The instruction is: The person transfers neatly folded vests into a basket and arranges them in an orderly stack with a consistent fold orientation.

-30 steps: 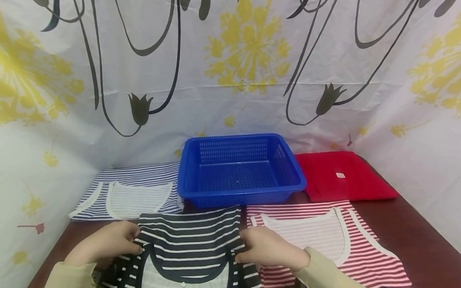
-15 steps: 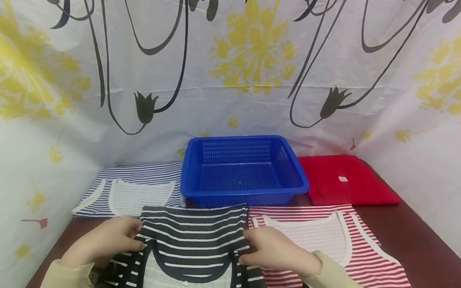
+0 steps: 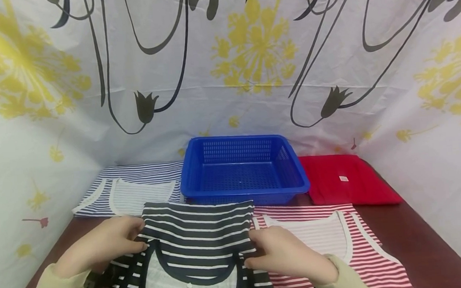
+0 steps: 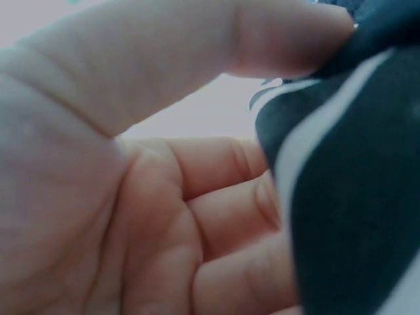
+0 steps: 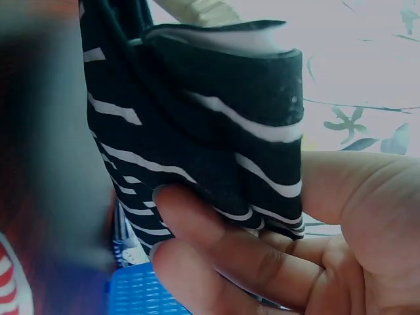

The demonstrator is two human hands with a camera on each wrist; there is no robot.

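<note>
A folded black shirt with white stripes [image 3: 198,234] hangs upright between both hands, its dark-trimmed round neckline and pale inner side facing me. My left hand [image 3: 105,242] pinches its left edge. In the left wrist view the thumb [image 4: 289,39] lies on the front of the cloth and the other fingers go behind it. On the opposite edge my right hand [image 3: 284,253] pinches the cloth between thumb and fingers. The right wrist view shows the folded layers of the shirt [image 5: 197,131] gathered in the right fingers [image 5: 216,256]. The shirt's lower part is cut off by the head view.
A blue plastic basket [image 3: 245,191] stands at the back centre of the dark table [image 3: 415,243]. Left of it lies a blue-striped shirt [image 3: 141,171], right of it a folded red garment [image 3: 329,179]. A red-striped top [image 3: 373,254] lies beside my right hand.
The black striped shirt has risen a little and shifted right, its top edge drawn slightly wider. My right hand has moved right with it. The head view has turned slightly.
</note>
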